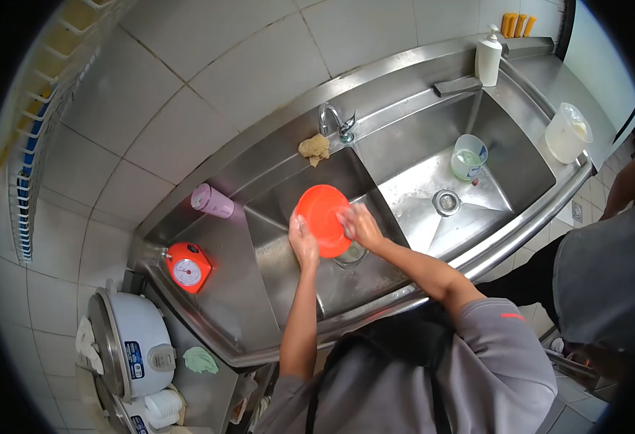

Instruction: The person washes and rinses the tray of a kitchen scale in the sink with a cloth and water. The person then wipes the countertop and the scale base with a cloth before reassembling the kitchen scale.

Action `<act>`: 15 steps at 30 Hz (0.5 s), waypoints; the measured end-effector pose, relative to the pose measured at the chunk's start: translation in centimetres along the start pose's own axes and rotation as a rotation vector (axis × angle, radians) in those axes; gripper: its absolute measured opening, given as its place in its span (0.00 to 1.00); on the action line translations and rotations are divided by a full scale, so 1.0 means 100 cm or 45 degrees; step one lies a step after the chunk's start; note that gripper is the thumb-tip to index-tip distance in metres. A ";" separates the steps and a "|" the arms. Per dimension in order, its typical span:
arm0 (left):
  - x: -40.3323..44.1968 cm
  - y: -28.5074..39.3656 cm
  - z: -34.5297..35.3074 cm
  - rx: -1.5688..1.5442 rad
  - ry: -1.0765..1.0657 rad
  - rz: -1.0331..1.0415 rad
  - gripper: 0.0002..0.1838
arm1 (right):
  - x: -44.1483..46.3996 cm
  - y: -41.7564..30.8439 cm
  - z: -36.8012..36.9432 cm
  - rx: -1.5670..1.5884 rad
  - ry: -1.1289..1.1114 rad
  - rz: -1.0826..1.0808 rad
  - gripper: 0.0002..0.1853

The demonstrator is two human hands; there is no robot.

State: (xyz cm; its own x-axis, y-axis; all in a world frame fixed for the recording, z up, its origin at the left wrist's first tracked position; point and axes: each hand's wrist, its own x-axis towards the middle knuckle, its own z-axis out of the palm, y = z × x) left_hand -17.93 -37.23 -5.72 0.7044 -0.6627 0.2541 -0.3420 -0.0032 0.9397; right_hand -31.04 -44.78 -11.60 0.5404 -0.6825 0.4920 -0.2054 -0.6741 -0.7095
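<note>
Over the left sink basin (pixel 274 253) I see a round orange-red plastic bowl (pixel 322 217), tilted toward me. My left hand (pixel 303 242) grips its left rim, with the thumb along the edge. My right hand (pixel 363 227) is closed against the bowl's right inner side; it is slightly blurred, and whatever its fingers hold, if anything, is hidden. Below the bowl, a drain (pixel 350 253) is partly covered. Behind it stand the faucet (pixel 337 123) and a crumpled yellowish cloth (pixel 314 149).
In the right basin sits a clear tub (pixel 469 157) near the drain (pixel 447 202). A pump bottle (pixel 488 58) and a white tub (pixel 568 133) stand rightward. Leftward are a pink cup (pixel 212 201), an orange scale (pixel 188 269) and a rice cooker (pixel 140 340). Another person (pixel 599 267) stands at right.
</note>
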 end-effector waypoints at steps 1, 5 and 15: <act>0.001 0.004 0.004 -0.059 -0.017 -0.001 0.21 | 0.015 -0.012 -0.002 0.018 0.076 -0.002 0.12; 0.015 0.020 0.005 -0.065 0.021 0.056 0.21 | 0.007 -0.042 0.012 0.108 0.160 -0.266 0.11; 0.021 0.027 0.006 -0.198 0.040 -0.094 0.18 | 0.030 -0.054 0.014 0.132 0.170 -0.312 0.14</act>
State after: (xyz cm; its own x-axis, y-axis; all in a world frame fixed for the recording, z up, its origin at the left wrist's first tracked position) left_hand -17.81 -39.08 -2.81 0.7440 -0.6413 0.1878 -0.1901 0.0664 0.9795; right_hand -27.18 -42.73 -7.00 0.4499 -0.5387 0.7123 0.0064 -0.7956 -0.6057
